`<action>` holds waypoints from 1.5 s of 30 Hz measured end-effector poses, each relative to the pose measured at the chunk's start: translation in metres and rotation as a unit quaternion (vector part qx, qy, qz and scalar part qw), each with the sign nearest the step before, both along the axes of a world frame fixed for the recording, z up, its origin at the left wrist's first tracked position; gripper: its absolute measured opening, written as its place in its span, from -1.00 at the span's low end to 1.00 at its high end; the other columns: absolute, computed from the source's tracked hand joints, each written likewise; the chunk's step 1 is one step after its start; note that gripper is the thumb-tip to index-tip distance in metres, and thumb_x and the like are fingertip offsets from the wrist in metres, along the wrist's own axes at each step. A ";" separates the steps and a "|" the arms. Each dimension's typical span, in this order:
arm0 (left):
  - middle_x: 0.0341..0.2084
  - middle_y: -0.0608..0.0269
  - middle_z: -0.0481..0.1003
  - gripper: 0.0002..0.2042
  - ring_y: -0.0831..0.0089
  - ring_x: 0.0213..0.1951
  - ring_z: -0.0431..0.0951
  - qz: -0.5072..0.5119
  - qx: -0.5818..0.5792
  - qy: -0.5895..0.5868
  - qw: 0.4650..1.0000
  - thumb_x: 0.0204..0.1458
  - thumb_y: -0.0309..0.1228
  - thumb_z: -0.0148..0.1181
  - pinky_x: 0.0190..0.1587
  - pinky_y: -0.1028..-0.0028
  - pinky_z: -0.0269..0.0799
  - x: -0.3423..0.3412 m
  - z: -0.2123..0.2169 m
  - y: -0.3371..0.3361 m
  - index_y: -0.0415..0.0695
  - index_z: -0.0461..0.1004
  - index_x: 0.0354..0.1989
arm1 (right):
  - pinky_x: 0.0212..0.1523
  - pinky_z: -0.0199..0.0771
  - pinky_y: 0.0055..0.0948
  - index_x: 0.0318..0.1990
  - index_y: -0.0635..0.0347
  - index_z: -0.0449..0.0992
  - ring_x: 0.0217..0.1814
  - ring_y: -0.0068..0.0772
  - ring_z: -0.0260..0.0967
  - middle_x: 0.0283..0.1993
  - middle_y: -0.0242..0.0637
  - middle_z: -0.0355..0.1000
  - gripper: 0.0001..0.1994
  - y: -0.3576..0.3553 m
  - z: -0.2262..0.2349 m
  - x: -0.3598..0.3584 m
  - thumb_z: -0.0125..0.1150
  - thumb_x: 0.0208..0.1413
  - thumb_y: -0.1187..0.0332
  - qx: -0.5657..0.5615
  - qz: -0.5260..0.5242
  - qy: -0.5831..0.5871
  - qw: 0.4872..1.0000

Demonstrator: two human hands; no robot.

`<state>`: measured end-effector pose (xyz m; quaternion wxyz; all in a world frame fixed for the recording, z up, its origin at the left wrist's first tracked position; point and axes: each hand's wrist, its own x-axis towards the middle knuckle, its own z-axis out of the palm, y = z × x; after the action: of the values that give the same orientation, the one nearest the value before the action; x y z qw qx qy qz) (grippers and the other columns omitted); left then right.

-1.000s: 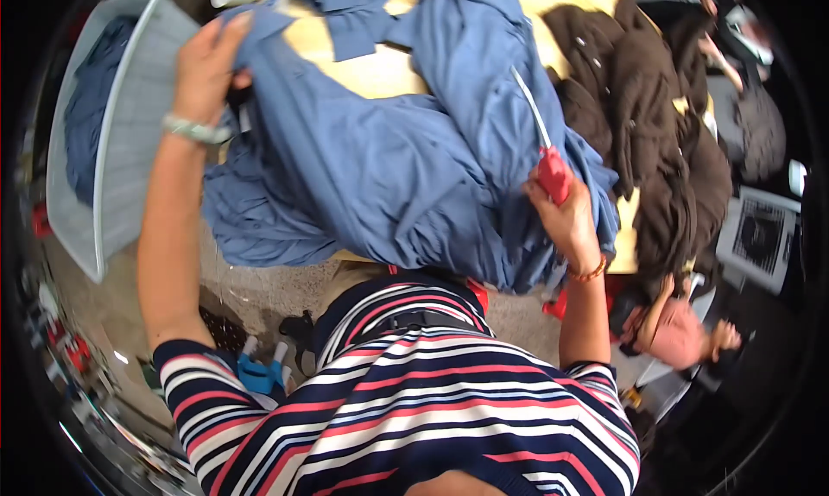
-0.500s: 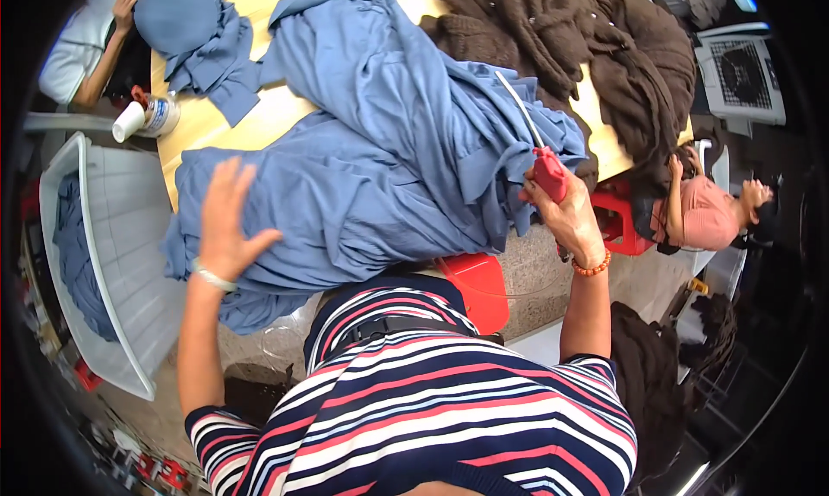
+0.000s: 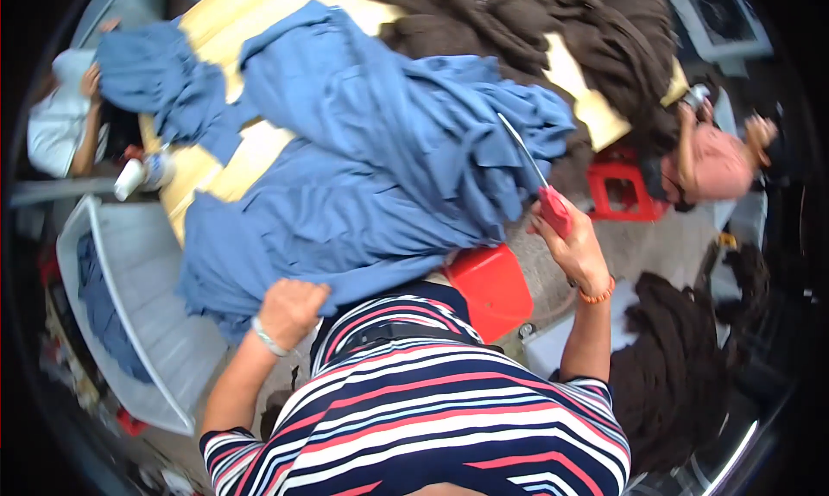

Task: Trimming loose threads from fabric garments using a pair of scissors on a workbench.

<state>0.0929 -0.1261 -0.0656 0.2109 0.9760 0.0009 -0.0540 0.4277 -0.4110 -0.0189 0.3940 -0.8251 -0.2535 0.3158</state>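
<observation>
I can make out only 2 package-like things, both at the left edge of the yellow table [image 3: 226, 19], just left of the blue cloth [image 3: 363, 176]. 1 is a plain white cylindrical container [image 3: 129, 178] lying tilted over the table edge. Touching its right side is a smaller bottle-shaped thing [image 3: 161, 168], pale with a bluish band that may be a label and a spot of red; it is too blurred for me to tell more. I see no signs or screens.

Bright, even daylight with soft shadows; strong fisheye bending and dark, slightly blurred edges.
</observation>
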 end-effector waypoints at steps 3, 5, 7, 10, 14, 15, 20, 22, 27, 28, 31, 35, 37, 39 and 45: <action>-0.42 0.19 0.38 -0.56 0.23 -0.31 0.45 0.051 0.003 0.101 0.994 -0.25 -0.33 0.32 -0.27 0.27 0.34 -0.025 -0.008 -0.034 -0.09 0.43 -0.11 | -0.22 0.46 -0.50 -0.20 0.30 0.41 -0.31 -0.51 0.49 -0.34 -0.30 0.46 -0.89 0.016 0.000 -0.014 0.15 0.13 0.53 -0.028 0.076 -0.016 0.997; -0.27 0.14 0.39 -0.49 0.21 -0.21 0.42 0.103 0.005 0.141 0.985 -0.24 -0.34 0.34 -0.20 0.27 0.31 -0.042 -0.020 -0.043 -0.09 0.41 -0.01 | -0.24 0.46 -0.48 -0.22 0.28 0.42 -0.33 -0.47 0.51 -0.40 -0.28 0.47 -0.91 0.034 0.001 -0.025 0.14 0.12 0.54 -0.025 0.109 -0.005 0.994; -0.20 0.12 0.39 -0.42 0.21 -0.19 0.40 0.140 0.014 0.108 0.984 -0.26 -0.34 0.35 -0.19 0.26 0.30 -0.043 -0.013 -0.038 -0.08 0.39 0.07 | -0.25 0.46 -0.48 -0.21 0.28 0.42 -0.32 -0.42 0.53 -0.43 -0.27 0.48 -0.91 0.049 -0.002 -0.031 0.13 0.12 0.53 -0.026 0.155 0.012 0.987; -0.07 0.08 0.37 -0.28 0.21 -0.16 0.37 0.166 0.046 0.048 0.984 -0.31 -0.36 0.37 -0.17 0.26 0.26 -0.038 -0.003 -0.033 -0.06 0.33 0.19 | -0.25 0.46 -0.46 -0.20 0.29 0.43 -0.32 -0.37 0.54 -0.42 -0.23 0.49 -0.89 0.069 -0.005 -0.027 0.12 0.12 0.52 -0.037 0.200 0.021 0.979; -0.07 0.12 0.38 -0.35 0.27 -0.25 0.36 0.170 0.145 -0.001 0.975 -0.17 -0.41 0.21 -0.25 0.33 0.25 -0.047 -0.022 -0.026 -0.06 0.29 0.24 | -0.26 0.45 -0.40 -0.19 0.30 0.43 -0.33 -0.31 0.54 -0.42 -0.17 0.50 -0.86 0.098 -0.003 -0.021 0.14 0.09 0.49 -0.074 0.256 -0.009 0.964; -0.13 0.15 0.40 -0.41 0.29 -0.30 0.36 0.162 0.196 0.018 0.967 -0.10 -0.42 0.13 -0.29 0.35 0.24 -0.050 -0.029 -0.025 -0.09 0.30 0.22 | -0.26 0.45 -0.40 -0.19 0.30 0.43 -0.33 -0.31 0.54 -0.42 -0.17 0.50 -0.86 0.099 -0.002 -0.022 0.14 0.09 0.49 -0.076 0.256 -0.010 0.964; -0.51 0.21 0.32 -0.91 0.29 -0.37 0.36 0.150 0.149 0.014 0.977 -0.18 -0.42 0.05 -0.32 0.35 0.25 -0.054 -0.027 -0.025 -0.11 0.38 -0.46 | -0.23 0.45 -0.37 -0.17 0.28 0.44 -0.30 -0.23 0.55 -0.40 -0.16 0.52 -0.84 0.100 -0.005 -0.033 0.13 0.07 0.51 -0.099 0.298 -0.022 0.949; -0.49 0.19 0.34 -0.91 0.27 -0.32 0.39 0.152 0.147 0.000 0.977 -0.18 -0.42 0.05 -0.26 0.31 0.28 -0.062 -0.020 -0.031 -0.12 0.38 -0.47 | -0.21 0.47 -0.36 -0.16 0.26 0.45 -0.29 -0.23 0.56 -0.39 -0.16 0.53 -0.84 0.093 -0.012 -0.034 0.11 0.08 0.52 -0.104 0.296 -0.012 0.949; -0.40 0.04 0.40 -0.91 0.12 -0.10 0.45 0.134 0.172 -0.047 0.975 -0.14 -0.43 0.04 0.10 0.12 0.30 -0.068 -0.012 -0.032 -0.17 0.36 -0.49 | -0.27 0.41 -0.21 -0.21 0.22 0.42 -0.26 0.10 0.46 -0.40 -0.04 0.47 -0.84 0.081 -0.023 -0.032 0.21 0.04 0.45 -0.097 0.266 0.016 0.959; -0.47 0.09 0.41 -0.92 0.14 -0.20 0.47 0.126 0.140 -0.047 0.981 -0.16 -0.47 0.06 0.14 0.09 0.29 -0.071 -0.017 -0.027 -0.16 0.36 -0.46 | -0.24 0.44 -0.29 -0.18 0.25 0.44 -0.27 -0.07 0.51 -0.39 -0.09 0.50 -0.84 0.081 -0.023 -0.031 0.16 0.06 0.48 -0.111 0.275 0.016 0.955; -0.54 0.15 0.42 -0.86 0.20 -0.32 0.47 0.121 0.060 0.078 0.988 -0.24 -0.49 0.12 0.09 0.14 0.32 -0.084 -0.019 -0.025 -0.14 0.35 -0.45 | -0.21 0.47 -0.38 -0.15 0.29 0.45 -0.27 -0.25 0.57 -0.38 -0.13 0.52 -0.82 0.082 -0.027 -0.029 0.11 0.06 0.52 -0.114 0.300 0.014 0.947; -0.59 0.19 0.42 -0.67 0.23 -0.44 0.47 0.112 0.044 0.153 0.981 -0.40 -0.47 0.24 -0.16 0.30 0.34 -0.078 0.006 -0.029 -0.13 0.33 -0.36 | -0.24 0.46 -0.31 -0.23 0.24 0.43 -0.29 -0.13 0.55 -0.41 -0.13 0.53 -0.88 0.082 -0.029 -0.033 0.17 0.07 0.48 -0.092 0.281 0.040 0.955; -0.57 0.19 0.45 -0.59 0.19 -0.46 0.50 0.103 0.033 0.178 0.978 -0.40 -0.46 0.28 -0.23 0.32 0.35 -0.074 0.027 -0.031 -0.14 0.34 -0.26 | -0.23 0.48 -0.35 -0.22 0.26 0.44 -0.29 -0.20 0.57 -0.41 -0.12 0.53 -0.88 0.080 -0.030 -0.033 0.16 0.07 0.50 -0.098 0.262 0.052 0.959; -0.56 0.14 0.48 -0.49 0.13 -0.46 0.53 0.145 0.007 0.271 0.952 -0.39 -0.44 0.31 -0.31 0.26 0.37 -0.074 0.039 -0.037 -0.16 0.35 -0.13 | -0.22 0.49 -0.38 -0.21 0.27 0.45 -0.28 -0.26 0.58 -0.41 -0.13 0.53 -0.87 0.079 -0.033 -0.033 0.16 0.08 0.51 -0.103 0.261 0.056 0.958; -0.43 -0.11 0.56 -0.49 -0.07 -0.32 0.57 0.210 -0.117 0.463 0.853 -0.17 -0.24 0.30 -0.19 0.15 0.45 -0.101 0.022 -0.035 -0.24 0.41 -0.02 | -0.21 0.47 -0.47 -0.17 0.30 0.43 -0.30 -0.44 0.54 -0.41 -0.23 0.51 -0.84 0.084 -0.036 -0.031 0.09 0.06 0.57 -0.112 0.281 0.078 0.950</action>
<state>-0.0080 -0.1615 -0.0438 0.3053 0.7828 0.2967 -0.4539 0.3968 -0.3269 -0.0548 0.2129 -0.7322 -0.4062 0.5036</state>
